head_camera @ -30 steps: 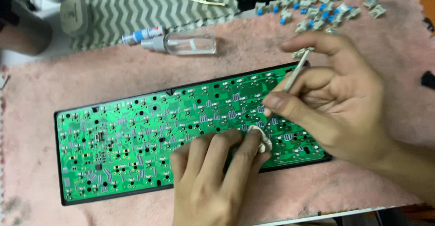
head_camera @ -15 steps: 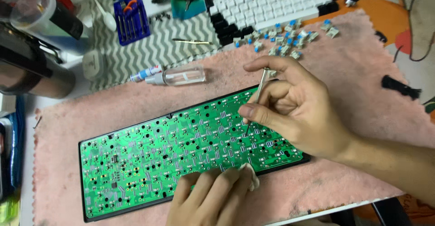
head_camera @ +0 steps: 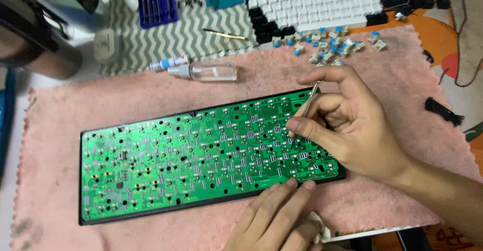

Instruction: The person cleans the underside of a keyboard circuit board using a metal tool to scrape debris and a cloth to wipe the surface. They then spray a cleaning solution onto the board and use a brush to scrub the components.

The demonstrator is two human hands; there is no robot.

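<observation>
Pretty even indoor light from overhead, nothing harsh. The green circuit board (head_camera: 201, 160) comes out bright and crisp, with tiny glints on its solder pads. Soft shadows sit under the right hand (head_camera: 352, 125). The dark cylinder (head_camera: 35, 45) at 10 o'clock is blurry and too close, and the corners look slightly stretched.

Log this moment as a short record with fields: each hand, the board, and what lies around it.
right hand: right hand pinches a thin metal tool, tip down on the green circuit board
left hand: left hand rests fingertips on the board's near edge, a white wad tucked under it
board: lies flat in a black frame on a pink cloth
behind board: clear spray bottle lying on its side, loose blue-topped switches, black and white keycaps
far left: dark cylinder
</observation>
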